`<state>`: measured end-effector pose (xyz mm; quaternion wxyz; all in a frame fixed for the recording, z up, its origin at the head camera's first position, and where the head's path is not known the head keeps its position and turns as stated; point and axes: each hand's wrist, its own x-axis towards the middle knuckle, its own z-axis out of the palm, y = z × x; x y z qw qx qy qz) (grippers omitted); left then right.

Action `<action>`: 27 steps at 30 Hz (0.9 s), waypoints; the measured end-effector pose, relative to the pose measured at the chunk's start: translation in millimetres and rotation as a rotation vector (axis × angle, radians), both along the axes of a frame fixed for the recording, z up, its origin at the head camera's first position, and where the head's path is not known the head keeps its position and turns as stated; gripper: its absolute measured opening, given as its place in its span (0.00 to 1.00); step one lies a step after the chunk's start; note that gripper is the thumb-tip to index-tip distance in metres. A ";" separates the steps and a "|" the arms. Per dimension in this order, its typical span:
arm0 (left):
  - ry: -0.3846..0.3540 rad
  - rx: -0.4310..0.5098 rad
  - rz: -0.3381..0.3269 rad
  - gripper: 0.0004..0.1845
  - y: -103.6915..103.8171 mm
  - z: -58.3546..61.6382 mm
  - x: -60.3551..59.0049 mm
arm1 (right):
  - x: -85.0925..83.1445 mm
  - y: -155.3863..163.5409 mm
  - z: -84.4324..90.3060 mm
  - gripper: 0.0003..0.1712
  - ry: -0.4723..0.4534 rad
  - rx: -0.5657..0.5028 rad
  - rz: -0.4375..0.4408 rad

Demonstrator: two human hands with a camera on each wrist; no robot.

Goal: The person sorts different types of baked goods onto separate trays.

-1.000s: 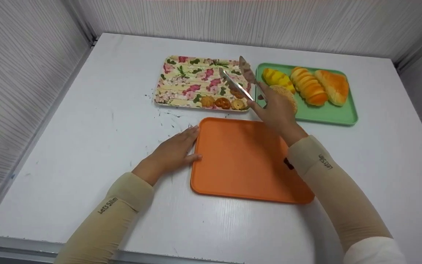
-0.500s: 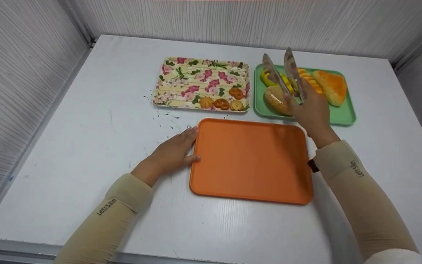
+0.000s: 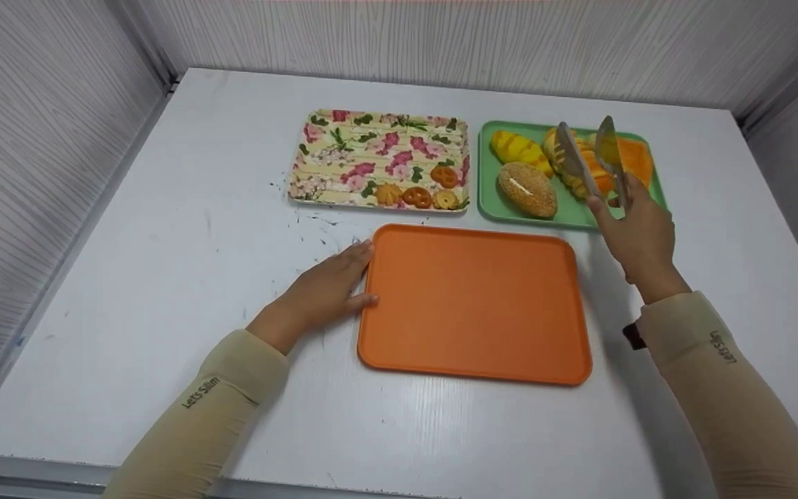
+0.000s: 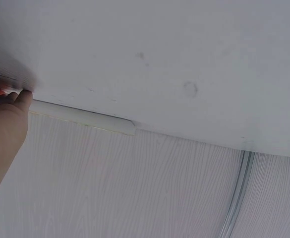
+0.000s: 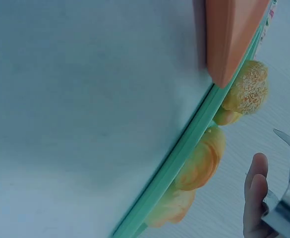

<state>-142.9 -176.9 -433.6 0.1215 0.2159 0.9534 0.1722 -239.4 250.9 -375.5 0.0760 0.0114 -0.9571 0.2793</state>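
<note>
My right hand (image 3: 640,229) grips metal tongs (image 3: 579,166) above the right part of a green tray (image 3: 488,184). The tongs' arms stand apart over a ridged bread roll (image 3: 557,149) and partly hide it, along with the golden triangular bread (image 3: 640,161). In the right wrist view, the tongs are cut off at the edge. A sesame bun (image 3: 527,190) and a yellow striped bread (image 3: 518,150) lie at the green tray's left. My left hand (image 3: 319,294) lies with fairly straight fingers against the left edge of an orange tray (image 3: 475,305), its thumb on the rim.
A flowered tray (image 3: 364,145) stands left of the green one, bearing several cookies (image 3: 417,197) at its lower right. All the trays rest on a white table (image 3: 163,263) with wood-grain panels (image 3: 440,48) at the back and sides.
My right hand has moved right with the tongs, from over the flowered tray's right edge, past the sesame bun, to the ridged roll. The left hand and orange tray stay put.
</note>
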 end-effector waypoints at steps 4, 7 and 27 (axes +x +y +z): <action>-0.002 0.017 0.005 0.45 0.4 0.6 1.1 | 9.0 13.3 -3.6 0.49 -0.045 -0.019 -0.027; -0.003 0.023 0.008 0.45 0.0 0.6 1.8 | 16.5 22.9 -6.5 0.50 -0.069 -0.030 -0.040; 0.021 0.009 -0.011 0.45 -1.8 -4.9 -1.3 | 77.3 51.0 -21.7 0.46 -0.154 0.096 -0.011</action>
